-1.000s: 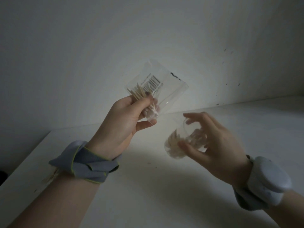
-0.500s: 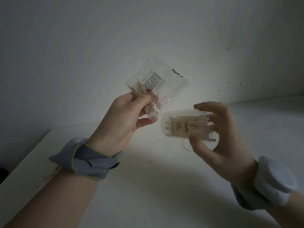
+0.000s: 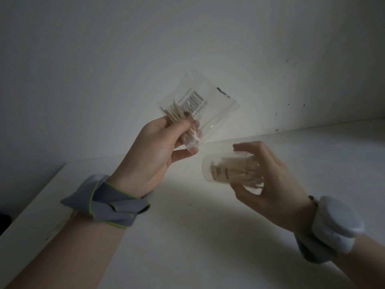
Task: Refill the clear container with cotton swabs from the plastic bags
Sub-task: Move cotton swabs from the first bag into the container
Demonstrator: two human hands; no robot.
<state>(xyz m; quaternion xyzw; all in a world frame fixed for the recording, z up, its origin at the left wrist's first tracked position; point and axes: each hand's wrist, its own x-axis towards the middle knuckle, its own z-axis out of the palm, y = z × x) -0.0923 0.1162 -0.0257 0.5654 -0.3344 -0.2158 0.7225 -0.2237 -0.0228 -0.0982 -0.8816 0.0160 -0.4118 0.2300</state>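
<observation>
My left hand (image 3: 158, 147) grips a clear plastic bag (image 3: 210, 109) with a barcode label, raised above the white table. A bundle of wooden-stick cotton swabs (image 3: 177, 115) lies inside the bag under my fingers. To the right and a little lower, my right hand (image 3: 270, 184) holds the clear container (image 3: 225, 170) on its side, closed end pointing left toward the bag. Several cotton swabs (image 3: 245, 170) lie inside the container. The container's mouth is hidden by my right palm.
A white table (image 3: 198, 236) lies below both hands, with its left edge (image 3: 31, 209) running diagonally. A white wall (image 3: 187, 38) with small dark specks stands behind. Grey bands wrap both wrists.
My right hand has turned the container from end-on to lying sideways, and has shifted slightly right. My left hand keeps the bag in nearly the same place.
</observation>
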